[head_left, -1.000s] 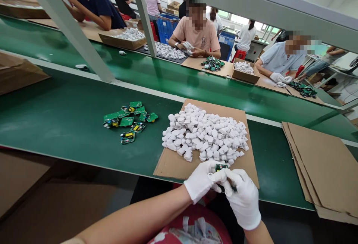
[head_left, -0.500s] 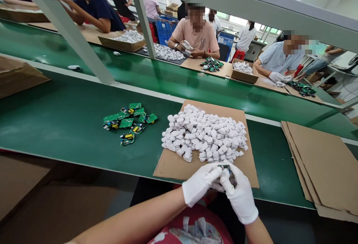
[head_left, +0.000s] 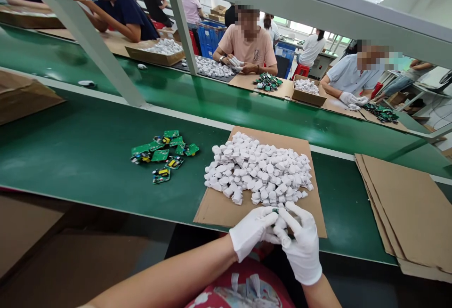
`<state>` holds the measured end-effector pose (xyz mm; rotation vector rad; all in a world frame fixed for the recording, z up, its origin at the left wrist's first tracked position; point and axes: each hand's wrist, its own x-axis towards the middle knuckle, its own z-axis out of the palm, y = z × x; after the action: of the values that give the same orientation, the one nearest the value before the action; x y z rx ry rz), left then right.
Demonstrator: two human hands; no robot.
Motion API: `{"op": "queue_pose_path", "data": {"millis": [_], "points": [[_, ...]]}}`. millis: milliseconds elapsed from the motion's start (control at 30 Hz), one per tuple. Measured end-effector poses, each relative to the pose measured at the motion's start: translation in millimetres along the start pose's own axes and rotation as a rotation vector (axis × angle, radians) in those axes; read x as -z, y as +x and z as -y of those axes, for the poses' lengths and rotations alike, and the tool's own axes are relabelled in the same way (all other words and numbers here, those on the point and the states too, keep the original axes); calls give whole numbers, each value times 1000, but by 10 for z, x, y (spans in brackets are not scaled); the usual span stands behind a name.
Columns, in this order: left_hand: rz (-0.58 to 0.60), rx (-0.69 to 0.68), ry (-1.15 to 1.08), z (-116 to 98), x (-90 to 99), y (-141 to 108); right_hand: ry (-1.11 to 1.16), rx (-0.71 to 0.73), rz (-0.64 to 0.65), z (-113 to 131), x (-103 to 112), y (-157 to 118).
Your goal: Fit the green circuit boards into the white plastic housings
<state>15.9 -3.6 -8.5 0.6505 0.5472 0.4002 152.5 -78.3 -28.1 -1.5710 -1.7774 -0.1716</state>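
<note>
Both my hands wear white gloves and meet over the near edge of the bench. Between the fingertips a sliver of a green circuit board (head_left: 276,210) shows; the gloves hide most of it. My left hand (head_left: 251,231) is closed on the board from the left. On the other side my right hand (head_left: 302,247) grips it with bent fingers, its thumb pointing down toward me. Just beyond lies a large heap of small white wrapped pieces (head_left: 259,169) on a cardboard sheet (head_left: 212,209). Left of the heap, several green circuit boards (head_left: 160,155) lie loose.
Flat cardboard sheets (head_left: 406,209) are stacked at the right on the green bench (head_left: 88,157). A slanted metal post (head_left: 88,39) rises at the left. Across a green belt (head_left: 212,96), co-workers sit with boxes and heaps of parts; white pieces (head_left: 87,84) lie on the belt.
My right hand's fingers have shifted and spread slightly around the board, and its thumb has dropped lower. Less of the board shows. The white pieces on the belt have moved left.
</note>
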Motion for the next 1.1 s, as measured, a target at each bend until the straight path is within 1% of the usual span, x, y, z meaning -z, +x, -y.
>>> {"op": "queue_pose_path", "data": {"millis": [67,167,233,267,333,367,433,467,533,600,700,767,833,933,1000,1100], "points": [[-18,-4,26,-14,-25,-18,-19,46,-46,14,-24,7],[1,-11,153,-36,-48,-38,-43,82,-59,24,-59,-5],[4,-32,172,-34,-40,-36,-23,59,-2,39,-71,-29],[-9,-42,160,-27,-28,-32,28,38,45,51,-73,-44],[-45,-47,146,-14,2,-22,212,-54,139,82,-77,-75],[-63,-40,156,-8,19,-18,324,-131,153,97,-81,-88],[-91,-21,195,2,49,-14,508,-299,108,122,-99,-101],[-104,-22,214,9,61,-14,557,-362,82,129,-114,-100],[-109,-44,231,31,81,-10,566,-407,75,134,-151,-90],[-86,-70,218,60,98,1,507,-420,118,128,-186,-76],[-59,-49,197,85,123,28,453,-509,178,105,-203,-52],[-29,-9,110,71,141,36,499,-587,245,81,-183,-31],[25,27,-19,35,158,24,584,-638,283,61,-142,-4],[105,70,-94,-20,170,-32,685,-629,282,61,-65,48],[128,63,-105,-26,167,-77,720,-598,283,91,-22,84],[144,42,-172,17,152,-127,730,-601,301,147,4,109]]}}
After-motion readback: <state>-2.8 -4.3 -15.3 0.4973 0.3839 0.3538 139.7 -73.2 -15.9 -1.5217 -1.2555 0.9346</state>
